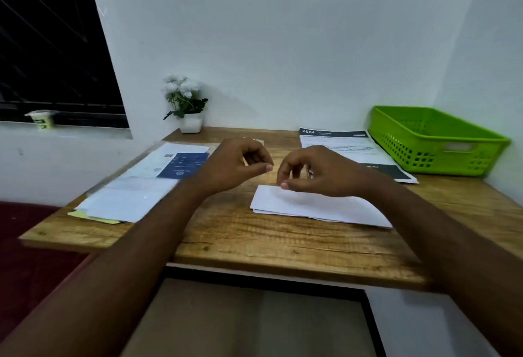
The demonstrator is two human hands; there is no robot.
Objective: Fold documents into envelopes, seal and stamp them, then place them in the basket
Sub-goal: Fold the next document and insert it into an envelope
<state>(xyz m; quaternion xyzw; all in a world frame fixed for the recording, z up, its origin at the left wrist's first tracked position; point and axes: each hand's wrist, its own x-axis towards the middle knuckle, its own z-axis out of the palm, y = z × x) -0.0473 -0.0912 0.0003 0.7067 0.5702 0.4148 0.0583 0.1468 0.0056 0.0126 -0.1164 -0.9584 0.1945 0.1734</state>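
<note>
A white envelope (317,206) lies flat in the middle of the wooden desk (254,243). My right hand (319,171) hovers over its far left corner, fingers curled, thumb tip touching or just above the paper. My left hand (237,163) is raised beside it to the left, fingers loosely curled, thumb out, nothing visible in it. A green plastic basket (435,141) stands at the back right. Printed documents (348,144) with a dark header lie between the basket and my hands. A stack of envelopes and papers (141,184), one with a blue panel, sits at the left.
A small white pot with white flowers (186,104) stands at the back of the desk against the wall. A cup (42,119) rests on the window sill at the left. The desk's front edge runs under my forearms.
</note>
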